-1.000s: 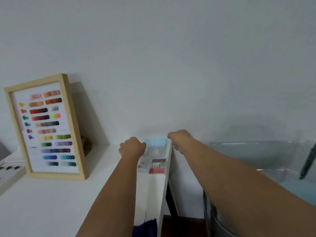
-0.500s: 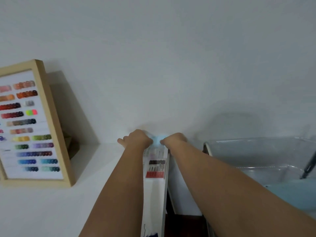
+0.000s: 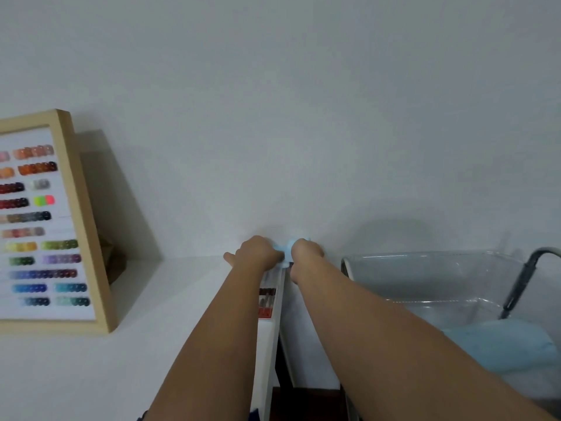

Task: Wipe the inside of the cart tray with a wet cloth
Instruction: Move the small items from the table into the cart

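Note:
At the far edge of the white table (image 3: 151,344), close to the wall, my left hand (image 3: 258,251) and my right hand (image 3: 307,249) are pressed together. Both grip a small light blue cloth (image 3: 284,248), which is bunched between them so that only a little of it shows. The clear cart tray (image 3: 425,268) stands to the right of my right forearm. Inside the tray, at its near right, lies a larger light blue cloth (image 3: 501,341).
A wooden framed colour-swatch board (image 3: 45,226) leans on the wall at the left. A small box with red and dark items (image 3: 267,302) lies at the table's right edge. A grey metal cart handle (image 3: 522,284) rises at the far right.
My hands have come together from either side of the flat blue cloth, which is now bunched between them. The view has shifted right, showing more of the tray.

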`<control>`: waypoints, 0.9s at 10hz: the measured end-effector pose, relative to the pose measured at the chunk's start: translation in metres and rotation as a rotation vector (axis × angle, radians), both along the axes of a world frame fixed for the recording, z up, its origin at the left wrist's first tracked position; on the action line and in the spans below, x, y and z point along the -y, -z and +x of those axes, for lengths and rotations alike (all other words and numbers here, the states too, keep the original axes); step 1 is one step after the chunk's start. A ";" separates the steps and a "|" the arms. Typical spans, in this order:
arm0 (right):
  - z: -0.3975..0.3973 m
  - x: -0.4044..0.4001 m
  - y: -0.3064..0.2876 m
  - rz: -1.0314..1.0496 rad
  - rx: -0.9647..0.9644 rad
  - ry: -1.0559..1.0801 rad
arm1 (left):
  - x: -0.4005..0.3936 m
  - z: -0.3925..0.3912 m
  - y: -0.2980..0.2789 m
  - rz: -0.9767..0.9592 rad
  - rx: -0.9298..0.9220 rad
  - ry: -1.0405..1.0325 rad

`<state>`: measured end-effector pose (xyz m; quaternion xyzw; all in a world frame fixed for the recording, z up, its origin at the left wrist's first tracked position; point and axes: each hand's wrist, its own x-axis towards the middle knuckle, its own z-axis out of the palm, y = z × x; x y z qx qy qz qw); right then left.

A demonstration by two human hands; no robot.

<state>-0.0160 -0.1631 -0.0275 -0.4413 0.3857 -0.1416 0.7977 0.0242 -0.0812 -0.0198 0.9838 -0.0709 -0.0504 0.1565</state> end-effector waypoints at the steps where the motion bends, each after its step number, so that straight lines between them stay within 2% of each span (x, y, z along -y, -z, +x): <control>1: -0.005 0.007 -0.010 -0.041 0.045 -0.031 | -0.003 -0.001 -0.008 -0.206 0.007 0.079; 2: -0.010 0.014 -0.032 0.001 0.091 -0.060 | -0.008 -0.005 -0.022 -0.579 0.008 0.129; 3: -0.028 0.018 -0.062 -0.011 0.166 -0.110 | -0.011 -0.018 -0.042 -1.068 -0.188 0.067; 4: -0.057 0.030 -0.078 -0.076 0.241 -0.175 | -0.006 -0.038 -0.061 -1.290 -0.278 0.061; 5: -0.096 0.057 -0.087 -0.172 0.259 -0.224 | 0.012 -0.063 -0.076 -1.283 -0.247 0.159; 6: -0.136 0.098 -0.094 -0.336 0.197 -0.215 | 0.042 -0.090 -0.089 -1.206 -0.184 0.289; 8: -0.194 0.197 -0.094 -0.699 0.003 -0.027 | 0.115 -0.135 -0.097 -0.966 -0.001 0.483; 9: -0.208 0.239 -0.064 -0.848 -0.177 -0.100 | 0.156 -0.146 -0.075 -0.903 -0.024 0.486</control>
